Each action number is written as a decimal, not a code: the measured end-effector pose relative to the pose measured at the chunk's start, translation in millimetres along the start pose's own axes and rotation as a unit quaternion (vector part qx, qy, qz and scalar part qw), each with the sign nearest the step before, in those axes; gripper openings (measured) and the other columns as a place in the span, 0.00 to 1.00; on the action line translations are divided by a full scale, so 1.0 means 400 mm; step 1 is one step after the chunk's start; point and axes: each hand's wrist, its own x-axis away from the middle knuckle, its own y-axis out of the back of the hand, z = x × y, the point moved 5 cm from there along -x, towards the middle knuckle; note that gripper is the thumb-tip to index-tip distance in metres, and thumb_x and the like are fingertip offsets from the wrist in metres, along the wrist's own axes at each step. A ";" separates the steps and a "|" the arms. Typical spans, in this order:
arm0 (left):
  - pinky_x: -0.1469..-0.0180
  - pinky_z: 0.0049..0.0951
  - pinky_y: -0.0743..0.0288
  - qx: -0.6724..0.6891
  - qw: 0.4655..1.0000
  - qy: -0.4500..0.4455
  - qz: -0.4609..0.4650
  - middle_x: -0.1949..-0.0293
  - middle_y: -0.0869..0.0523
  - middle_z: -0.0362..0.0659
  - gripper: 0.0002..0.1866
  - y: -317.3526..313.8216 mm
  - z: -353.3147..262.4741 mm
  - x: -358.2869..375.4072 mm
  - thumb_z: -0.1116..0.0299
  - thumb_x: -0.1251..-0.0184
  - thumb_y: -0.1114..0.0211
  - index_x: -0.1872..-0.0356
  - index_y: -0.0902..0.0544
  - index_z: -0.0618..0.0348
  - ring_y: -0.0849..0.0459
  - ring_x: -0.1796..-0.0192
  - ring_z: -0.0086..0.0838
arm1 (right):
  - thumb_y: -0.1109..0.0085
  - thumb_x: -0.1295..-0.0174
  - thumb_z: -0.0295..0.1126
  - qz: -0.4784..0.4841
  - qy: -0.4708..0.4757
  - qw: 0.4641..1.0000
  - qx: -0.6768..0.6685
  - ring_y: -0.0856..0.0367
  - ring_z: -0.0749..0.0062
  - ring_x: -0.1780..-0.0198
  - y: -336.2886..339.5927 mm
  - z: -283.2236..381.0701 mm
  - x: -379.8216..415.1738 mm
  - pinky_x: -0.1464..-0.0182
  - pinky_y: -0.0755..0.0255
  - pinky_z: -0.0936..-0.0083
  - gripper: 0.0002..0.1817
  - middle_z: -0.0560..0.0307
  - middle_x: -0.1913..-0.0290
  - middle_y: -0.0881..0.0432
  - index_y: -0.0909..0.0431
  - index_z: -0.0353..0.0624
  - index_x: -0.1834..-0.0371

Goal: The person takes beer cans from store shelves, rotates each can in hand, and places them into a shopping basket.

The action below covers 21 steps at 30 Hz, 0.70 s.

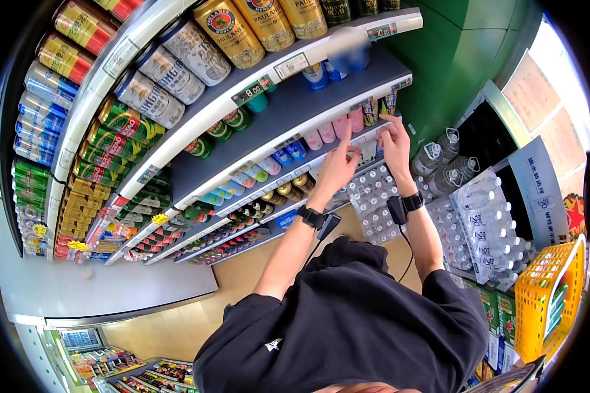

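Note:
My left hand [337,169] reaches up to a shelf with its index finger stretched out and the other fingers loosely curled. Its fingertip overlaps the front of a row of pink cans [340,126]. Close by on the right, my right hand [394,145] has its index finger extended and its thumb apart, with nothing visible between them. That fingertip is at the shelf edge, just below dark cans with yellow markings [370,112]. Blue cans [296,151] stand left of the pink ones. Each wrist wears a black band with a small device and cable.
Curved shelf tiers with price strips [291,66] hold gold cans [229,33], silver cans and green cans. Wrapped water bottles [485,229] and large clear jugs [427,159] stand at right. A yellow basket [524,308] is lower right, near stacked green cartons [505,314].

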 end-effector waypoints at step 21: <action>0.60 0.34 0.16 0.144 0.978 0.093 -0.118 0.55 0.09 0.44 0.22 -0.246 -0.098 0.364 0.62 0.24 0.37 0.33 0.24 0.56 0.09 0.64 0.34 | 0.50 0.28 0.21 0.081 -0.113 0.988 0.061 0.27 0.88 0.72 0.432 0.162 0.313 0.70 0.33 0.88 0.21 0.63 0.70 0.18 0.27 0.41 0.33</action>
